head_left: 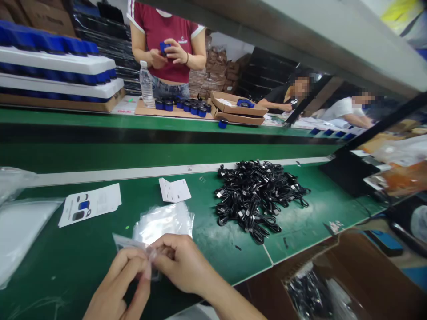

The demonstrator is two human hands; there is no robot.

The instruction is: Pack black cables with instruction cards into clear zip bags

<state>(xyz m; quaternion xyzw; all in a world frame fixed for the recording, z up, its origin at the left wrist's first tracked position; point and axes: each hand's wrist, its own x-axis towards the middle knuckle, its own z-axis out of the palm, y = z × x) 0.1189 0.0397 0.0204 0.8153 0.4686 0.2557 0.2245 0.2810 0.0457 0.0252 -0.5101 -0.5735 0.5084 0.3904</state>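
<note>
Near the front edge of the green bench, my left hand pinches a small clear plastic bag at its edge. My right hand grips the same bag from the other side, fingertips close to the left ones. Just beyond my hands lies a stack of clear plastic bags. Behind that stack rests a folded leaflet. A pile of printed leaflets sits to the left. To the right spreads a heap of black USB cables, coiled in small bundles.
Larger plastic sheets lie at far left. A raised green shelf carries trays of blue items, a water bottle and cardboard trays. Across it, a person holds a blue item. An open carton stands below right.
</note>
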